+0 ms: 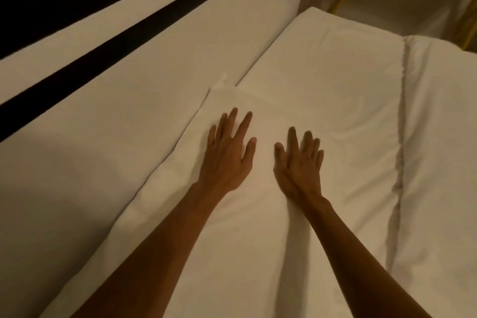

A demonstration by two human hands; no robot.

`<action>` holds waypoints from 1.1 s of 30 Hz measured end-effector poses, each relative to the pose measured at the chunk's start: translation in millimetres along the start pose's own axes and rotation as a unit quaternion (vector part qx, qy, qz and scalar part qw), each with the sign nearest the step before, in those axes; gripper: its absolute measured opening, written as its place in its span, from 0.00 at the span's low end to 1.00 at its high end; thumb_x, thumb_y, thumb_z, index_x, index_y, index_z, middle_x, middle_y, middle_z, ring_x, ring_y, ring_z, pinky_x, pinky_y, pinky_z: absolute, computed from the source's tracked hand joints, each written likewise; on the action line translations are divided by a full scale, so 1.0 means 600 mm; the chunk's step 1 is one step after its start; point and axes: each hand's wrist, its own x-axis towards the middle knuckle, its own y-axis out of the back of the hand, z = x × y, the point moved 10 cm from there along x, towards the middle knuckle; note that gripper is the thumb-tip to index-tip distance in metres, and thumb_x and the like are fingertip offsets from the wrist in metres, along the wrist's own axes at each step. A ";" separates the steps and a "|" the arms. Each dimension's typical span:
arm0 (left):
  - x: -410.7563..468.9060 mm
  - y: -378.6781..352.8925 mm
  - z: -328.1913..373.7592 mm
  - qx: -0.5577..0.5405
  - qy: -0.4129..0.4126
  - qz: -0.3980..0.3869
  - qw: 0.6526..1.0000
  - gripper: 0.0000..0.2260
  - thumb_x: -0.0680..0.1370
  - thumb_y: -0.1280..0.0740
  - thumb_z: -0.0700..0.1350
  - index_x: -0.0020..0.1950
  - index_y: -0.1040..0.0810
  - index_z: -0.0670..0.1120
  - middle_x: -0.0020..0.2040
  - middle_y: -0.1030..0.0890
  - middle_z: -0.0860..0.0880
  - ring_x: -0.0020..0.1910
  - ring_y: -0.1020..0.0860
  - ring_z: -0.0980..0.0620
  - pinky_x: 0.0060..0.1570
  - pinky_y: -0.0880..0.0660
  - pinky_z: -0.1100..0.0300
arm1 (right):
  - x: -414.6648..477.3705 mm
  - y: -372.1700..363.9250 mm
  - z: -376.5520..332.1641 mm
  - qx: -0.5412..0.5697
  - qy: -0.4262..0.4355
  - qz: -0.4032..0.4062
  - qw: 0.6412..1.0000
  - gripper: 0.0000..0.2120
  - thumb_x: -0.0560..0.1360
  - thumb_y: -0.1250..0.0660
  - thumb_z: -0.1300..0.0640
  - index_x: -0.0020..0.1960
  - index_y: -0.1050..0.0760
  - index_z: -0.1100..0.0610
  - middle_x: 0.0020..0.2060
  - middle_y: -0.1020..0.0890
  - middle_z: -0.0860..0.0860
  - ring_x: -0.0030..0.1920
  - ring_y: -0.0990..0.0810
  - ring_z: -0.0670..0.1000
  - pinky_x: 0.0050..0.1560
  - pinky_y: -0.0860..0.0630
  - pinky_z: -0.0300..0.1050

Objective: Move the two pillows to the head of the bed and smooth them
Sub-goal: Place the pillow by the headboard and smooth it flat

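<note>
Pillows, two, white, laid end to end along the headboard [116, 90], presumably so placed to sit at the head of the bed. Near pillow [232, 227] is seen running from 6 o'clock toward centre; far pillow [322, 80] is set beyond it toward 1 o'clock. A folded duvet [438, 162] is noted at 3 o'clock. Left hand [227, 157] and right hand [299, 165] are laid palm-down on the near pillow, fingers spread flat, nothing grasped; contact is judged to serve smoothing of the case.

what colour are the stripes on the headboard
Black stripes on a cream headboard, clearest in the head view.
</note>
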 end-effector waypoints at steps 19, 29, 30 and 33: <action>-0.016 -0.005 -0.090 0.087 0.021 -0.059 0.994 0.23 0.84 0.52 0.51 0.79 0.45 0.53 0.80 0.44 0.45 0.78 0.46 0.41 0.75 0.48 0.41 | -0.081 0.003 0.052 0.042 -0.102 0.024 0.994 0.28 0.83 0.57 0.42 0.81 0.55 0.48 0.80 0.54 0.59 0.79 0.60 0.60 0.77 0.61 0.61; -0.208 0.043 -0.147 0.104 0.023 -0.090 0.990 0.25 0.83 0.55 0.56 0.80 0.46 0.52 0.80 0.46 0.47 0.78 0.46 0.43 0.72 0.42 0.37 | -0.271 -0.026 0.053 0.049 -0.166 0.015 0.985 0.29 0.81 0.59 0.36 0.79 0.63 0.41 0.80 0.56 0.57 0.79 0.62 0.57 0.77 0.61 0.60; -0.211 0.065 -0.158 0.097 0.052 -0.066 0.992 0.25 0.83 0.56 0.56 0.79 0.45 0.49 0.80 0.45 0.45 0.78 0.45 0.41 0.72 0.42 0.37 | -0.278 -0.019 0.054 0.061 -0.182 0.021 0.981 0.30 0.81 0.59 0.37 0.79 0.63 0.42 0.80 0.56 0.57 0.79 0.62 0.57 0.77 0.62 0.59; -0.235 0.097 -0.093 0.058 -0.012 -0.035 0.998 0.24 0.83 0.51 0.52 0.79 0.43 0.46 0.80 0.44 0.45 0.78 0.47 0.44 0.75 0.47 0.43 | -0.287 -0.003 -0.041 0.089 -0.092 0.038 0.991 0.30 0.82 0.58 0.39 0.80 0.63 0.45 0.80 0.60 0.54 0.79 0.64 0.54 0.77 0.64 0.55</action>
